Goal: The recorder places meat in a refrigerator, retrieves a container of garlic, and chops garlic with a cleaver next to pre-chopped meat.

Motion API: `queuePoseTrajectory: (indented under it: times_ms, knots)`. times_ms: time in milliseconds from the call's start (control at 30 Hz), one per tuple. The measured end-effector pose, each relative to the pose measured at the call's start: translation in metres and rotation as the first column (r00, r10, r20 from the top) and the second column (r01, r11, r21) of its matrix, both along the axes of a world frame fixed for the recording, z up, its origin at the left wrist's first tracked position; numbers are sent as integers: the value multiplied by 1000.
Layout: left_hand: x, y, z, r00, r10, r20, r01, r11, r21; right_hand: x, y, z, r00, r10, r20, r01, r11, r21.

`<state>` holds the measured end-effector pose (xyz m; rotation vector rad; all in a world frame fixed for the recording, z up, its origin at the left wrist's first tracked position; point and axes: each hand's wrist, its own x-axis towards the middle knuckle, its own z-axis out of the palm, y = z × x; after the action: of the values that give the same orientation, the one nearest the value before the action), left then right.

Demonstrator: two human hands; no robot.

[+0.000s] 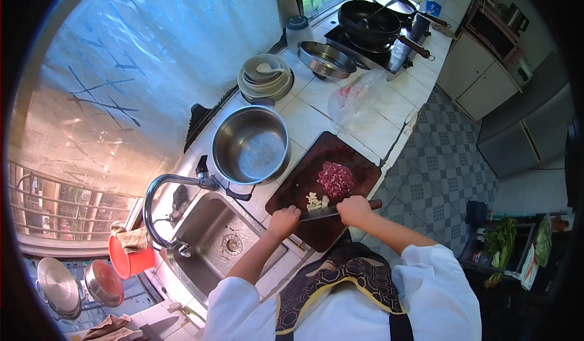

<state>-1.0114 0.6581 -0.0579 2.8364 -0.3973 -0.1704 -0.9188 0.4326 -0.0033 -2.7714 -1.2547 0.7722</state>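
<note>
A dark brown cutting board (303, 172) lies on the counter in front of me. My right hand (355, 210) grips the handle of a kitchen knife (318, 214), whose blade lies across the board. The fingers of my left hand (285, 221) are curled at the far end of the blade, near its tip; the exact contact is hard to make out. Just above the blade sits a small heap of chopped pale pieces (315, 201), like garlic. Beyond it is a mound of chopped red raw meat (335, 180).
A steel sink (200, 250) with a curved faucet (157, 195) is at left. Above it stand an empty steel pot (251, 145) and stacked bowls (264, 74). A plastic bag (353, 99), a steel pan (326, 58) and a wok (369, 22) on a stove are farther back.
</note>
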Motion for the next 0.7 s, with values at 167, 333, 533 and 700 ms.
queuePoseTrajectory:
  times_ms: [167, 333, 533, 700]
  knots:
    - [2, 6, -1, 999, -37, -24, 37, 999, -5, -6, -1, 1, 1000, 26, 17, -26, 1000, 8]
    - [-10, -3, -5, 998, -67, -20, 66, 996, -62, -11, -8, -4, 1000, 26, 5, -26, 1000, -12]
    - [-14, -15, 7, 991, 99, -88, -103, 994, -40, 10, 0, 15, 982, 183, 39, -182, 983, -34]
    - [-39, -56, 29, 939, 330, -98, -341, 930, -140, 52, 18, 36, 829, 513, 222, -517, 855, -47]
